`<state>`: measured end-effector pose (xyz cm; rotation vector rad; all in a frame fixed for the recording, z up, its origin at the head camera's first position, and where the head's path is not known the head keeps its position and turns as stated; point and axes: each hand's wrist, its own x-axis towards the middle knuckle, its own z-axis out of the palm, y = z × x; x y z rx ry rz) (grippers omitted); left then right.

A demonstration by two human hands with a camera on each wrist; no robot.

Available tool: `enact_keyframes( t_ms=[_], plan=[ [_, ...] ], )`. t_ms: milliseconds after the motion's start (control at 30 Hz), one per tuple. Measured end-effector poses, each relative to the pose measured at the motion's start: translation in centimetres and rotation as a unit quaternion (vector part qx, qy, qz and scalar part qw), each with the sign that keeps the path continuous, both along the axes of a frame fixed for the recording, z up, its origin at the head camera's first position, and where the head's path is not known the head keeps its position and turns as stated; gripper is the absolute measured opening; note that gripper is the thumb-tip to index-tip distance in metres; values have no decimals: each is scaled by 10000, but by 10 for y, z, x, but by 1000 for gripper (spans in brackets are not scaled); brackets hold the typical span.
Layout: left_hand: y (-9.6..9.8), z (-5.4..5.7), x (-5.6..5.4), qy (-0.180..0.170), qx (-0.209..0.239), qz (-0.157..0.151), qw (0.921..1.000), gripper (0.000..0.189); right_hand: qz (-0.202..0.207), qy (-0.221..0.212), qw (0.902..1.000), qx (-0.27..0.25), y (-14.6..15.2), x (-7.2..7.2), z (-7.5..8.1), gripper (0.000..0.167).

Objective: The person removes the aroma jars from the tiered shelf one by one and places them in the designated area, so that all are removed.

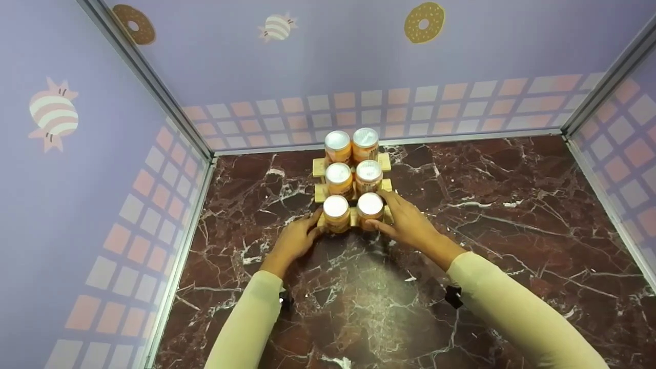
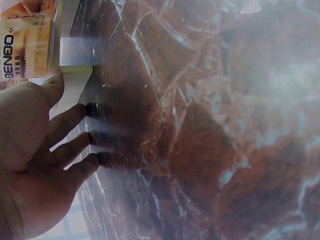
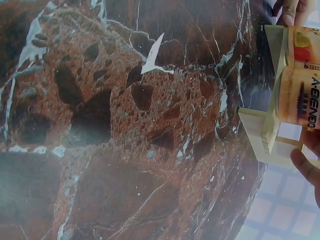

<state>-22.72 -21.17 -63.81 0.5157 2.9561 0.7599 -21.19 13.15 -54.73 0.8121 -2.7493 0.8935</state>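
In the head view, orange-and-white cans (image 1: 339,174) stand upright in two columns on a pale wooden stepped rack (image 1: 321,193). My right hand (image 1: 412,223) holds the front right can (image 1: 370,207), thumb in front and fingers at its far right side. The same can (image 3: 300,95) appears in the right wrist view, with fingers of the right hand (image 3: 309,167) beside it, partly cut off by the frame. My left hand (image 1: 296,241) touches the rack's left front end, beside the front left can (image 1: 336,210). In the left wrist view that left hand (image 2: 42,145) has its fingers loosely extended near the tabletop.
The rack stands on a dark red marble-patterned tabletop (image 1: 359,307), close to the back wall (image 1: 353,61). Purple panels with candy and doughnut prints enclose the left, back and right sides. A small white sliver (image 3: 152,55) lies on the table in the right wrist view.
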Motion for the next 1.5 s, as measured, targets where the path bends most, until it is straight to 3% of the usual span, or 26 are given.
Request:
enact_keyframes(
  t_ms=[33, 67, 133, 167, 233, 267, 300, 367, 400, 467, 500, 767, 967, 1100, 1500],
  plan=[
    [-4, -11, -6, 37, -75, -23, 10000, 61, -14, -50, 10000, -14, -1, 0, 0, 80],
    [-1, -3, -5, -98, -64, -16, 9999, 62, -32, -98, 9999, -6, -1, 0, 0, 80],
    [-5, -19, -13, -8, -21, -36, 10000, 63, -63, -163, 9998, 8, -2, -1, 1, 80],
    [-4, -9, -9, -26, -79, -70, 9999, 63, -75, -195, 9998, 24, -3, -1, 1, 81],
    [-4, -6, -10, -71, -55, -96, 9999, 63, -91, -208, 9997, 68, -4, -1, 2, 82],
    [-2, 4, -6, -57, -83, -124, 9999, 64, -98, -217, 9997, 88, -4, -1, 2, 82],
    [-5, -7, -11, -26, -127, -129, 9998, 64, -103, -223, 9997, 89, -5, -1, 2, 83],
    [-7, -8, -12, -57, -262, -168, 9995, 64, -115, -242, 9996, 111, -6, -2, 1, 85],
    [-9, -17, -17, -87, -243, -156, 9995, 64, -121, -244, 9996, 113, -6, -2, 1, 85],
    [-10, -20, -17, -101, -287, -157, 9994, 64, -130, -244, 9996, 87, -7, -2, 0, 85],
    [-11, -28, -21, -136, -229, -128, 9996, 64, -135, -232, 9996, 66, -8, -1, 0, 84],
    [-6, -9, -13, -307, -119, -73, 9994, 65, -149, -122, 9996, -194, -9, 1, -5, 81],
    [-10, -27, -22, -305, -327, -89, 9990, 67, -263, -232, 9989, -303, -10, 3, -6, 81],
    [-13, -34, -27, -102, -491, -167, 9986, 67, -272, -220, 9988, -354, -11, 3, -4, 78],
    [-13, -34, -27, -171, -459, -139, 9987, 68, -260, -210, 9981, -511, -6, 1, -2, 74]
  ],
)
